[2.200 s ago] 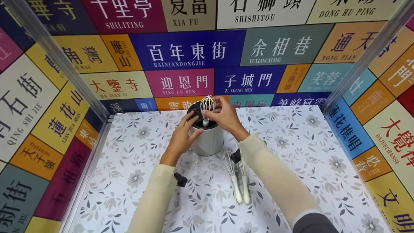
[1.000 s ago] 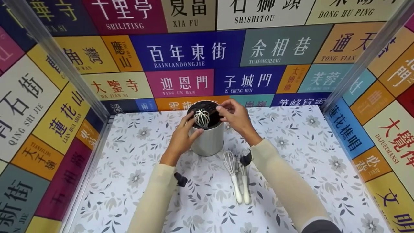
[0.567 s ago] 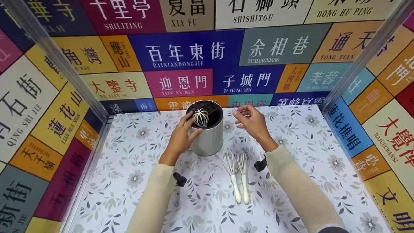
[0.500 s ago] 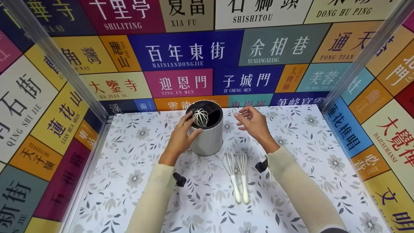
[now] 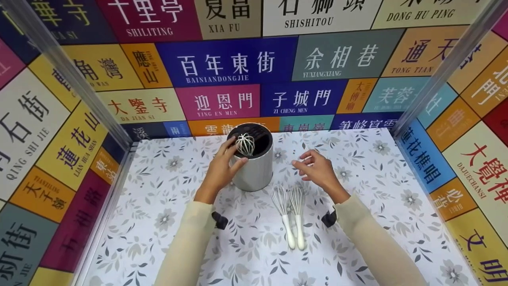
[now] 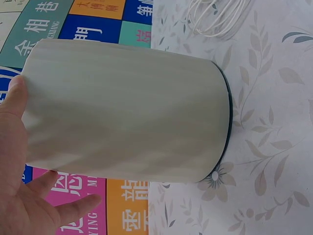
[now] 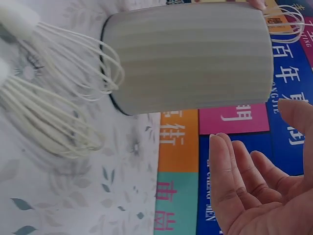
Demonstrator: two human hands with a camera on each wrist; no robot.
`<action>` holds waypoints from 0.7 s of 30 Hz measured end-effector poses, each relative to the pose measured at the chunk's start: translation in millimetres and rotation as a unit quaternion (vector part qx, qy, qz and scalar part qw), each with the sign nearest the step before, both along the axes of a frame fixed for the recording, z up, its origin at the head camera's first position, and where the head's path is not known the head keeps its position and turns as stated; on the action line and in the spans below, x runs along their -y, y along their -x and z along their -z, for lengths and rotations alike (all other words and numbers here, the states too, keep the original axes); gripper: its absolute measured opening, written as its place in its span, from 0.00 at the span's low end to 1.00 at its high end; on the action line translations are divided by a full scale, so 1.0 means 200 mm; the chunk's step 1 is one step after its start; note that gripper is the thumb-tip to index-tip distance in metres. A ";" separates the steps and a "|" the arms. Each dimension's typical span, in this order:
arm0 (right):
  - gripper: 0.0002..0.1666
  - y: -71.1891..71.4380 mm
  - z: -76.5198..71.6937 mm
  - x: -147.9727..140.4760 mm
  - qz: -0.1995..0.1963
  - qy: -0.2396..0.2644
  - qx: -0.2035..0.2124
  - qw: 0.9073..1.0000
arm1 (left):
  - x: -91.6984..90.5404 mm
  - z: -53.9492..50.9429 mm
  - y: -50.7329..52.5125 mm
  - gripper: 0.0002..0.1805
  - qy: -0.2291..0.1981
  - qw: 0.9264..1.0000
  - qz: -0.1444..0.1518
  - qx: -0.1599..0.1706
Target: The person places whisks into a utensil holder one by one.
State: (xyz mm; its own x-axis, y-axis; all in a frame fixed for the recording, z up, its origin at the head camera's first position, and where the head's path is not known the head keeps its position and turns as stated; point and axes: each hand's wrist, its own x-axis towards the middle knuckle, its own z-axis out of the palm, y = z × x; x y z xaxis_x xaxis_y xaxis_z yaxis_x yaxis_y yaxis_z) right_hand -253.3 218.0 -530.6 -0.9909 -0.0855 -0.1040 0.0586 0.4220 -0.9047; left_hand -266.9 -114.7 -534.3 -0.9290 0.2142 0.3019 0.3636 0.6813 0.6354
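A grey cylindrical holder (image 5: 253, 172) with a black inside stands upright near the back of the table. One whisk (image 5: 245, 145) is in it, wire head up at the left of the opening. My left hand (image 5: 219, 170) rests against the holder's left rim, fingers spread; the left wrist view shows its thumb at the rim of the holder (image 6: 127, 112). To the right of the holder, my right hand (image 5: 317, 171) hovers with loosely bent fingers, holding nothing. Two white-handled whisks (image 5: 287, 226) (image 5: 299, 226) lie side by side on the table, just below that hand.
A white floral cloth (image 5: 158, 246) covers the table. Colourful panels with lettering (image 5: 234, 59) form walls at the back and both sides, with clear upright strips at the corners.
The right hand let go of the whisk, which dropped lower into the holder, and moved right and toward the front. My left hand has stayed at the rim.
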 end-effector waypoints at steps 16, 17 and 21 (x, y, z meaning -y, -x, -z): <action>0.41 -0.19 0.29 -0.03 0.016 -0.034 0.067 0.997 | 0.00 0.00 0.00 0.35 0.003 1.000 0.000 -0.005; 0.41 -0.20 0.30 -0.03 0.019 -0.034 0.073 0.997 | 0.00 0.00 0.00 0.35 0.003 1.000 0.000 -0.005; 0.38 -0.23 0.34 -0.02 0.023 -0.040 0.091 0.995 | 0.00 -0.01 0.00 0.35 0.004 1.000 0.002 -0.004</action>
State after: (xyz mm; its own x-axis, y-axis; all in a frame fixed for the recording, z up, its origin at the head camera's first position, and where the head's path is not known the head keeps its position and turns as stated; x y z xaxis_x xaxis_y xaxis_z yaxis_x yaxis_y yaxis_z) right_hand -206.5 222.3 -599.4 -0.9576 -0.0256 -0.2868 0.2390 0.4845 -0.8415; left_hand -266.1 -114.5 -533.3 -0.9260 0.2196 0.3070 0.3705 0.6845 0.6279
